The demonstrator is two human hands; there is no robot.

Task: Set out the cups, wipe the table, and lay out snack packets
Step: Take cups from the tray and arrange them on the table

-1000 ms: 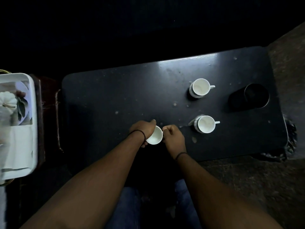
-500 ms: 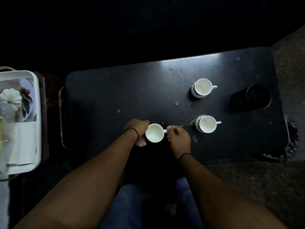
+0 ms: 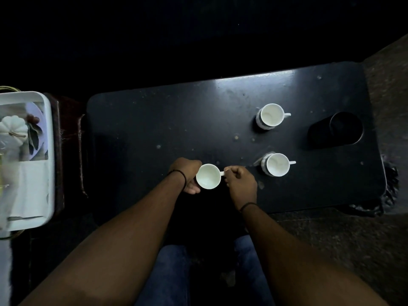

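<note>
- Spanning the dim room, the speckled black table [image 3: 176, 129] carries two cups at 2 o'clock.
- Left hand [image 3: 187, 173] cups the white cup [image 3: 208, 176] near the table's front edge; right hand [image 3: 240, 184] pinches its handle.
- That cup has turned upright and shifted farther onto the table.

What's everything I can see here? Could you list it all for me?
White ceramic cups with handles: three, white; two stand on the right of the table, far and near, the third at the near edge between the hands.
Black cylindrical container: one, black, far right of the table.
Black rectangular table: one, black, speckled with pale spots.
White plastic tray: one, white, left of the table, holding a white pumpkin-shaped ornament.
Hands: left hand cups the third cup's side; right hand pinches its handle in its fingers.
</note>
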